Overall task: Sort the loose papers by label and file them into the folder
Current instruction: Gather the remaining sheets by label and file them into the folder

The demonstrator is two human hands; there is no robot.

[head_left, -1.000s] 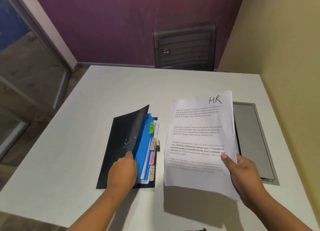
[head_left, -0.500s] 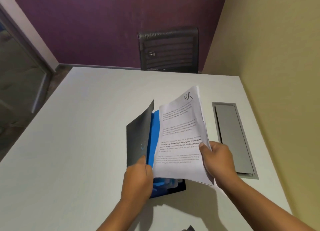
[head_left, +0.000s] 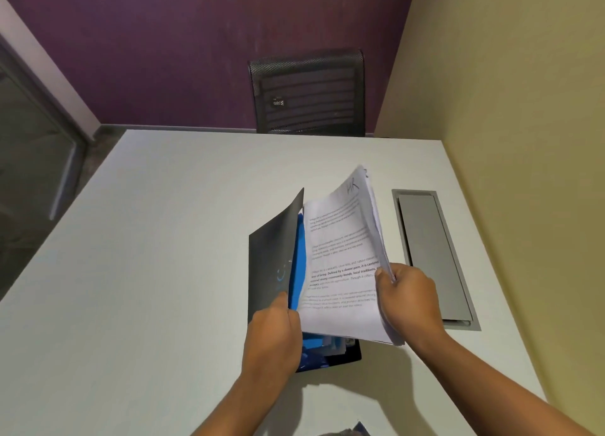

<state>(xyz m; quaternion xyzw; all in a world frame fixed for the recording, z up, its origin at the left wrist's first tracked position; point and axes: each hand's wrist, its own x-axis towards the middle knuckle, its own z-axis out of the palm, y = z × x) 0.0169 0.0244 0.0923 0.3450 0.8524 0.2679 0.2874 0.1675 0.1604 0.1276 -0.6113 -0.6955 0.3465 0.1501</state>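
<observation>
HR papers (head_left: 340, 255) angled into open folder (head_left: 348, 357) on tabletop (head_left: 163, 272).
L grip (head_left: 273, 337) pinches cover (head_left: 268, 255) up, exposing blue dividers (head_left: 299, 272); R grip (head_left: 409, 298) clamps the stack's rt edge, tilted so it can slide into a slot.

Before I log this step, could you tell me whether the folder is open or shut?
Open: the left hand holds the folder cover raised, blue dividers showing inside.
</observation>
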